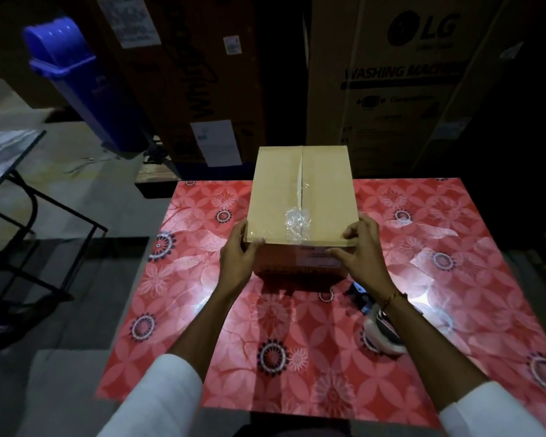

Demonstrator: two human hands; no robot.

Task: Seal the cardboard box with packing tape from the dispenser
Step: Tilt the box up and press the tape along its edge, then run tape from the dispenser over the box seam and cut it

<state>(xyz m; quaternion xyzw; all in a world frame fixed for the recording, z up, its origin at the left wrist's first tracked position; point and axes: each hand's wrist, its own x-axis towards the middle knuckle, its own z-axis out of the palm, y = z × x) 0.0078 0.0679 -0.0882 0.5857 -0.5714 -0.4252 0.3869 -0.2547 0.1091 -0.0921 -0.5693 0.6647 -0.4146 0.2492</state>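
Observation:
A closed brown cardboard box stands on the far middle of a red flowered table. Clear tape runs along its top seam and is crumpled near the front edge. My left hand grips the box's near left corner, thumb on top. My right hand holds the near right corner, fingers on the front face with its white label. The tape dispenser lies on the table to the right, partly hidden under my right forearm.
A blue swing-lid bin stands back left. Large appliance cartons form a wall behind the table. A metal-framed table is at the left, with grey floor between.

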